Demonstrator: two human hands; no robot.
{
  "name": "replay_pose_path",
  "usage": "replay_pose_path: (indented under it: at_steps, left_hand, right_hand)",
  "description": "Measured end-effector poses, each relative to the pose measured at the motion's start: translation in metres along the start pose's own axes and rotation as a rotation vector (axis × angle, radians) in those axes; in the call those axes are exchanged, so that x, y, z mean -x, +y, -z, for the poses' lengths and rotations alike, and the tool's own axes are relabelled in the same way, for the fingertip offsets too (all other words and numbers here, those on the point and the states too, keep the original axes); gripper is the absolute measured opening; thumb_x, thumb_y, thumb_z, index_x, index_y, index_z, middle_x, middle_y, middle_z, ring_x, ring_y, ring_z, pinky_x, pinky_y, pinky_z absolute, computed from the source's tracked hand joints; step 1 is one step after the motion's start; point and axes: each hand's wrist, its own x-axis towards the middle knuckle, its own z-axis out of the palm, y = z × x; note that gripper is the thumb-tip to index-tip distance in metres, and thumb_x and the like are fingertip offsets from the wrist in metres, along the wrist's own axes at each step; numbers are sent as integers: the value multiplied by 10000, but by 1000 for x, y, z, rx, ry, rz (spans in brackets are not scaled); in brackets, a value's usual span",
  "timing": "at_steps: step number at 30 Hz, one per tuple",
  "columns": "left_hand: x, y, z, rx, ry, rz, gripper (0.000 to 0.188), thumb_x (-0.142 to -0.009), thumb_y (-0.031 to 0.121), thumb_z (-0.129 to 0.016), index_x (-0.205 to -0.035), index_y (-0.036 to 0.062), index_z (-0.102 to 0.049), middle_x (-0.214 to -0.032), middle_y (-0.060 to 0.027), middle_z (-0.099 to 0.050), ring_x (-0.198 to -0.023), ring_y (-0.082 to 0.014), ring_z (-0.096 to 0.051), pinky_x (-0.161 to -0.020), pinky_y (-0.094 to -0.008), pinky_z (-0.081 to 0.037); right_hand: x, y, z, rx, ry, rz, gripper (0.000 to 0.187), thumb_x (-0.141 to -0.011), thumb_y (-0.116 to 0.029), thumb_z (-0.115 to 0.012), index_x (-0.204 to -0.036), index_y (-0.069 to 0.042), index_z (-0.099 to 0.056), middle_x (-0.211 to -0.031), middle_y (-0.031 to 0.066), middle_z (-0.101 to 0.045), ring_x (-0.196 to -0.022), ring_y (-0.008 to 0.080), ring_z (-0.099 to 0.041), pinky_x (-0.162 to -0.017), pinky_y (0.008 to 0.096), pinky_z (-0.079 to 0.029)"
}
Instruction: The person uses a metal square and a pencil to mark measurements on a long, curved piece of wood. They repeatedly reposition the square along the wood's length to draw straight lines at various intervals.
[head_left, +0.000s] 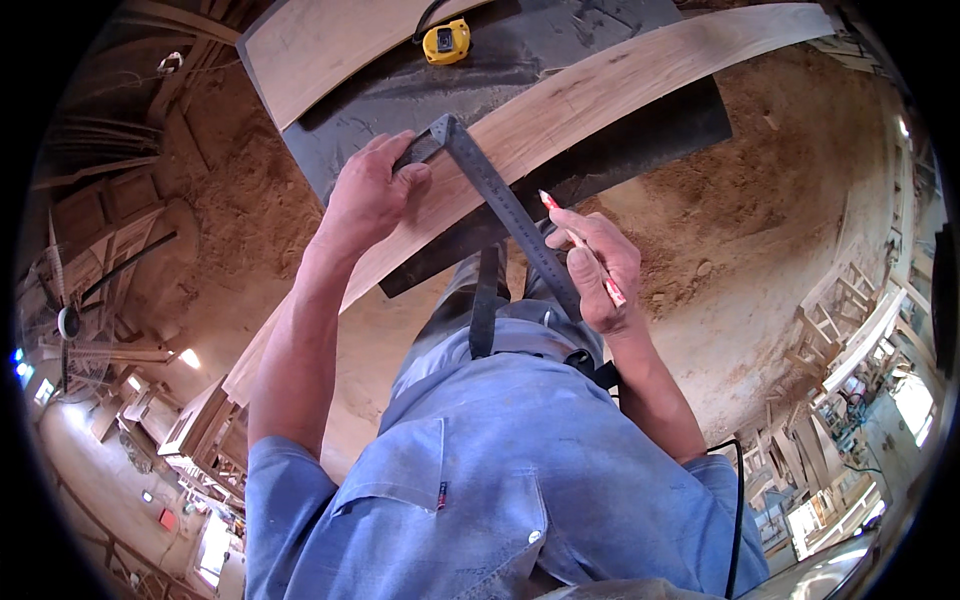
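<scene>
A long wooden board (600, 82) runs slantwise across a dark worktable. Over it lies a metal try square (505, 205), its blade crossing the board's near edge and pointing toward my body. My left hand (372, 190) grips the square's stock at the board's far side, fingers wrapped round it. Close to the blade's free end, my right hand (603, 262) holds a red and white pencil (592, 255) between thumb and fingers. The pencil's sharpened tip points up and away from me, apart from the board.
On the dark worktable (400, 105) sit a yellow tape measure (446, 42) and another wide board (330, 45). Sawdust (780, 190) covers the floor beyond. Wooden frames and furniture parts (835, 320) stand at the right, with more wooden pieces (200, 430) at the left.
</scene>
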Motion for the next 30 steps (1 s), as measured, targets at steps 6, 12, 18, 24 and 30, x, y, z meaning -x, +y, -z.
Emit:
replay_pose_path:
  at_steps: [6, 12, 18, 24, 30]
  left_hand:
    - [0, 2, 0, -21, 3, 5, 393, -962, 153, -707, -1314, -9, -649, -1106, -210, -684, -1052, -380, -651, -948, -428, -497]
    - [-1, -1, -1, -19, 16, -20, 386, -952, 139, -709, -1304, -9, -653, -1110, -219, -688, -1060, -402, -649, -952, -437, -498]
    - [-1, 1, 0, -18, 26, -27, 380, -942, 131, -711, -1289, -14, -657, -1086, -222, -684, -1043, -409, -646, -933, -448, -496]
    - [-2, 8, 2, -43, 8, -4, 284, -931, 129, -715, -1179, -2, -671, -1025, -225, -673, -1003, -426, -635, -893, -471, -487]
    - [-3, 3, 0, -40, 30, -35, 231, -922, 128, -718, -1104, -3, -662, -985, -223, -665, -973, -433, -632, -868, -487, -481]
  right_hand:
    - [-1, -8, -19, -48, 135, -167, 142, -963, -102, -695, -1061, 0, -693, -841, 97, -671, -710, 193, -637, -682, 320, -523]
    - [-10, -5, -20, 95, 116, 18, 131, -883, -11, -756, -994, -20, -687, -860, 118, -703, -730, 228, -686, -684, 335, -546]
    - [-17, -8, -14, 132, -4, 155, 187, -856, -62, -792, -1024, -11, -728, -935, 141, -734, -838, 308, -699, -750, 385, -558]
    - [-21, -9, -7, 88, -66, 178, 295, -945, -180, -718, -1165, 16, -730, -993, 172, -740, -876, 313, -702, -783, 390, -554]
    - [-24, -13, -12, 91, -7, 5, 300, -976, -127, -661, -1233, 23, -699, -1029, 186, -742, -928, 327, -724, -818, 385, -569]
